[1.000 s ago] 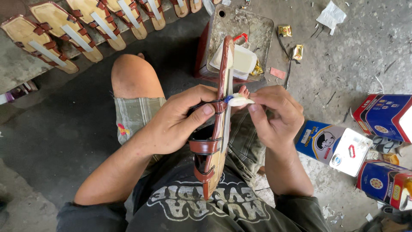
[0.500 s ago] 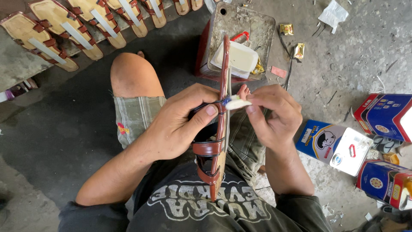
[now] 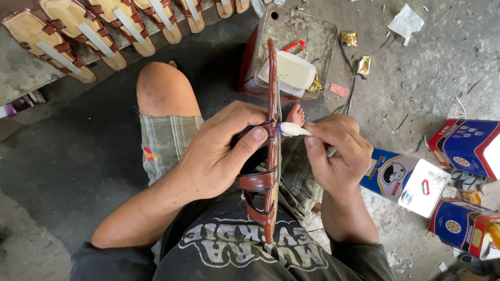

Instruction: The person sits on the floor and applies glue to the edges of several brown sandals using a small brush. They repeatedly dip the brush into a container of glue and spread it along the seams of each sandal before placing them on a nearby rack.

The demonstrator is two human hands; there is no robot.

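My left hand [image 3: 224, 151] grips a brown strapped sandal [image 3: 271, 93] held on edge over my lap, thumb pressed against its side. My right hand [image 3: 338, 153] holds a small glue-coated brush [image 3: 292, 129] whose white tip touches the sandal's edge just beside my left thumb. Brown straps [image 3: 256, 182] loop out below my left hand. My bare knee [image 3: 164, 88] and toes [image 3: 296, 113] show beyond the sandal.
A dented metal tin [image 3: 317, 39] with a white glue tub [image 3: 291, 70] stands ahead. A row of finished sandals [image 3: 83, 31] lies at the upper left. Blue and white glue cans [image 3: 466, 145] sit on the concrete floor at the right, among scraps.
The sandal and both hands have shifted slightly. The brush tip stays at the sandal's edge near my left thumb.
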